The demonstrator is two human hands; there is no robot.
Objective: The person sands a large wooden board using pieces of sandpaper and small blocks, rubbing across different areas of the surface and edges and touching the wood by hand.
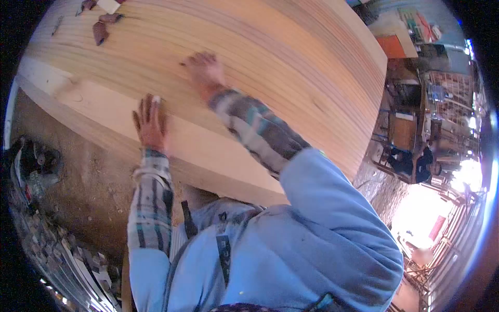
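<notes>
A broad wooden panel (291, 67) with streaked grain fills the upper part of the view, and a paler band (208, 156) runs along its near side. My left hand (150, 125) lies on the panel near that band, its fingers stretched out and a small white patch on one fingertip. Farther in, my right hand (206, 73) is over the panel's surface, blurred by motion. A small dark spot shows at its left side; I cannot make out whether anything is under its fingers.
Folded brown pieces (101, 32), which look like sandpaper, lie at the panel's far left beside a pale block (109, 5). Stacked wood pieces (67, 260) are at lower left. A person (416, 161) is at the right, near cluttered benches. Bare ground (88, 156) shows below the panel.
</notes>
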